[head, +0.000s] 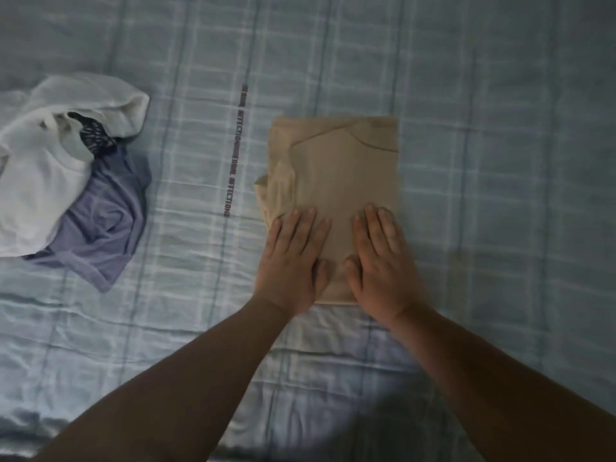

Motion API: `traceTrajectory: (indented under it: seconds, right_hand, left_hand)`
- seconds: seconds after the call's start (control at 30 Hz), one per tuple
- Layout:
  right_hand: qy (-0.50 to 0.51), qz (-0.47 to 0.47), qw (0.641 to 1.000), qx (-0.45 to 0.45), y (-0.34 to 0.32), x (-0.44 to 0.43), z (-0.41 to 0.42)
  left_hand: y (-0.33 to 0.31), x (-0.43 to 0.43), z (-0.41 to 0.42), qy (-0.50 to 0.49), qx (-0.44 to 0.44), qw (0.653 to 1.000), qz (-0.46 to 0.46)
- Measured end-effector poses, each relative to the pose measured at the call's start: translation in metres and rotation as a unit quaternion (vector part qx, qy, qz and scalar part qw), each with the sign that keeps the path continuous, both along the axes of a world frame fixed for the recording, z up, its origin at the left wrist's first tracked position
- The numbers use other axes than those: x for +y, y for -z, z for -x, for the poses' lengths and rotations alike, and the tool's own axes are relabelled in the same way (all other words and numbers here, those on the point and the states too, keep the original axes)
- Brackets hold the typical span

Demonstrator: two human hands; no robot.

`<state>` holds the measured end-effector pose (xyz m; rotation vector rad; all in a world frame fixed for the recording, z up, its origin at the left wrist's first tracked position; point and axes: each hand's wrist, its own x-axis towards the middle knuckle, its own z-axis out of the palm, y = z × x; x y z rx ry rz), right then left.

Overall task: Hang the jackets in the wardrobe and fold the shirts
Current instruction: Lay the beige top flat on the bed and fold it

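Both hands flat, fingers straight: left hand (290,261) and right hand (380,258) press the folded tan shirt (340,168) on the bed (500,161); white shirt (43,175) and purple shirt (106,225) lie crumpled, well apart.

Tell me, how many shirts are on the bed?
3: a folded beige shirt in the middle, a crumpled white shirt at the left, a purple shirt partly under it. A dark patterned scrap in that pile may be another.
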<state>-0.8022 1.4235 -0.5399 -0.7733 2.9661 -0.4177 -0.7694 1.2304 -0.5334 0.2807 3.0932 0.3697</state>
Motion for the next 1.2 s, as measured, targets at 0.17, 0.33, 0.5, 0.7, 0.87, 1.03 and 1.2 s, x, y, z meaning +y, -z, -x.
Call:
traceTrajectory:
  seconds: [0.17, 0.33, 0.5, 0.7, 0.87, 1.03, 1.2]
  right_hand:
    - [0.005, -0.018, 1.000, -0.003, -0.017, -0.002, -0.002]
    - [-0.116, -0.037, 0.993, -0.005, -0.031, 0.018, -0.014]
    - [-0.195, -0.146, 0.968, -0.061, -0.043, 0.041, -0.017]
    - [-0.152, -0.162, 0.974, -0.048, -0.049, 0.027, -0.023]
    - [-0.104, -0.164, 0.978, -0.072, -0.055, 0.015, -0.025]
    - [-0.102, -0.163, 0.977, -0.091, -0.070, 0.018, -0.049]
    - [-0.102, -0.135, 0.973, -0.158, -0.085, 0.041, -0.119]
  left_hand:
    - [-0.012, 0.004, -0.001, -0.003, -0.010, 1.000, 0.017]
    - [-0.022, -0.008, -0.021, 0.092, 0.003, 0.996, 0.001]
    - [-0.033, -0.028, -0.034, 0.167, -0.072, 0.981, 0.068]
    - [-0.034, -0.025, -0.027, 0.140, -0.078, 0.983, 0.092]
    - [-0.036, -0.024, -0.032, 0.116, -0.084, 0.988, 0.058]
    - [-0.053, -0.031, -0.054, 0.128, -0.132, 0.982, 0.047]
    - [-0.077, -0.024, -0.112, 0.193, -0.221, 0.953, 0.070]
